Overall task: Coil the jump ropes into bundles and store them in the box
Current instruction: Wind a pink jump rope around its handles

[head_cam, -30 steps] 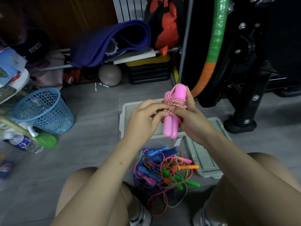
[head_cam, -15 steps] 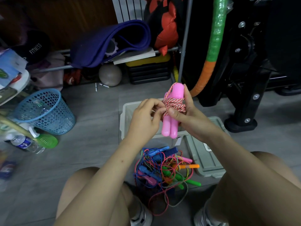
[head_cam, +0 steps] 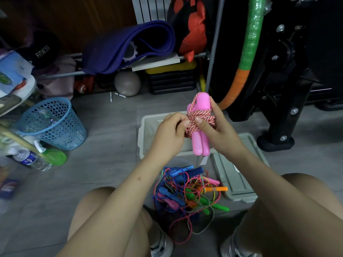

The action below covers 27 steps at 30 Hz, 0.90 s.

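Head view: grey tiled floor [head_cam: 104, 175], blue mesh basket [head_cam: 53, 125], purple mat [head_cam: 118, 47].

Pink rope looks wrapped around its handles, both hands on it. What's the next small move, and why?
Probably tuck the loose end under the wraps. The left hand pinches the red-and-white cord at the edge of the coil, while the right hand grips the pink handles, thumb pressing the wraps. The bundle hangs over the open box, so dropping it in would follow.

Dim indoor light (edges warped, blurred)
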### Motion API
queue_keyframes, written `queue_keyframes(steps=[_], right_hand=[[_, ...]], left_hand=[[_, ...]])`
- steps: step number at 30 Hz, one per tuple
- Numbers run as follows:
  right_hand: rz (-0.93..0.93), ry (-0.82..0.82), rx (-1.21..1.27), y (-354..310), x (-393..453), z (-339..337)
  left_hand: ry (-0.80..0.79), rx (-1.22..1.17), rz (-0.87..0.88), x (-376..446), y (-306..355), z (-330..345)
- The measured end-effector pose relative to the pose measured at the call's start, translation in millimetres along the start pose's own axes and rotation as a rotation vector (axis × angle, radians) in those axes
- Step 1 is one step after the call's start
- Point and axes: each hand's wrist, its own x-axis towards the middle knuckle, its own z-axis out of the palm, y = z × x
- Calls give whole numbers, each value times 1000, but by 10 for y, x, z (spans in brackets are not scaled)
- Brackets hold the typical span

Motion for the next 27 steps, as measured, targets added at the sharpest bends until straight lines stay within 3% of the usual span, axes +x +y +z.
queue_keyframes(steps=[2,6,8,13,19,23,27], right_hand=[[3,-7,24,8,1,7],[16,21,-15,24,-17,68],[11,45,-16,37,-33,83],[-49,47,-30,31,-55,77],[-101,85,3,66,-43,158],[-41,157,118,98,-44,171],[92,228,318,95,-10,188]], left_hand=[[-27,-164,-109,-5,24,6],[153,-447,-389,-47,65,33],[152,-539,-445,-54,81,19],[127,-572,-453,-71,117,6],[269,-488,-387,-84,150,76],[175,-548,-419,-32,149,82],[103,-453,-364,-29,158,133]])
